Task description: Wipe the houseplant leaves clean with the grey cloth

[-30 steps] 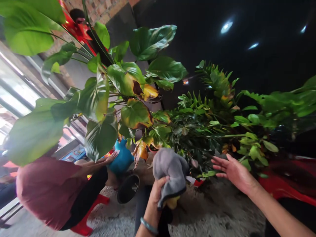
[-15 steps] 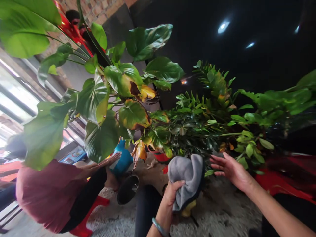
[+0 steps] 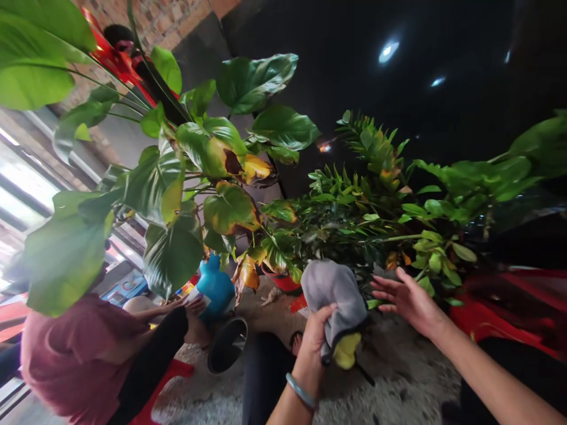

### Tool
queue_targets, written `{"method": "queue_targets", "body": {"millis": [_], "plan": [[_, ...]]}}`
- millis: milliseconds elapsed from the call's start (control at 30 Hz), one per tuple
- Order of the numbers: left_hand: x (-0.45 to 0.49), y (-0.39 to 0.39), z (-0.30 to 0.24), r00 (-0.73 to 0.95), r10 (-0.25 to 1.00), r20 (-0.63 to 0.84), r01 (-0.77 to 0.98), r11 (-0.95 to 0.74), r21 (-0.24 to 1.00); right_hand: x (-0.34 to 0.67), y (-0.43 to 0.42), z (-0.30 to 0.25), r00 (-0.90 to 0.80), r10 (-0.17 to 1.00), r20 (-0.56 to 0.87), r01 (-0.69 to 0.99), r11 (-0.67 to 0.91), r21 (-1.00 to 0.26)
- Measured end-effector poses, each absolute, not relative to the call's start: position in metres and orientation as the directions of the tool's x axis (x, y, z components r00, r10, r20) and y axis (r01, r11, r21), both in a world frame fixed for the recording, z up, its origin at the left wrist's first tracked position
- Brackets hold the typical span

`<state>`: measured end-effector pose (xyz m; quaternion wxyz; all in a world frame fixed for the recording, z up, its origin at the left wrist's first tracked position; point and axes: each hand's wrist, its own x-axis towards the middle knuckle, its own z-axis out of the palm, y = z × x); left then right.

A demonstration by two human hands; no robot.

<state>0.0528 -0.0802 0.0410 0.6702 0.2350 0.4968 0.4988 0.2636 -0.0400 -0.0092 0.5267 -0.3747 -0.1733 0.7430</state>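
Observation:
My left hand [image 3: 315, 345] is closed round a grey cloth [image 3: 334, 292] with a yellow underside, held up against the lower leaves of a dark green fern-like plant [image 3: 354, 218]. My right hand [image 3: 405, 298] is open, fingers spread, reaching toward the same plant just right of the cloth, close to its small leaves. A bracelet sits on my left wrist.
A big-leaved plant [image 3: 172, 177] with yellowing leaves fills the left. Under it a person in a maroon top [image 3: 75, 354] touches a blue vase [image 3: 215, 287]. A dark round pot [image 3: 227, 352] lies on the gravelly floor [image 3: 398, 378]. Red shapes [image 3: 509, 313] stand at right.
My left hand has carried the cloth to the right and up toward the fern-like plant. My right hand has stayed open and drifted slightly left. The view has tilted a little.

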Motion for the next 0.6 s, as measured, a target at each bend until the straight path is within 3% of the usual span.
{"method": "queue_targets", "body": {"millis": [100, 267, 367, 600], "plan": [[0.06, -0.089, 0.045, 0.107, 0.904, -0.414, -0.406, 0.419, 0.812, 0.263, -0.04, -0.008, -0.2, 0.909, -0.367, -0.639, -0.405, -0.654], [0.083, -0.051, 0.1, 0.117, 0.971, -0.206, -0.417, 0.236, 0.878, 0.263, -0.038, -0.013, -0.207, 0.906, -0.369, -0.612, -0.415, -0.673], [0.101, -0.026, 0.108, 0.106, 0.982, -0.157, -0.453, 0.188, 0.871, 0.265, -0.039, -0.011, -0.159, 0.906, -0.391, -0.652, -0.394, -0.648], [0.103, -0.037, 0.047, 0.131, 0.927, -0.35, -0.337, 0.374, 0.864, 0.254, -0.044, 0.004, -0.155, 0.891, -0.426, -0.729, -0.394, -0.56]]}}
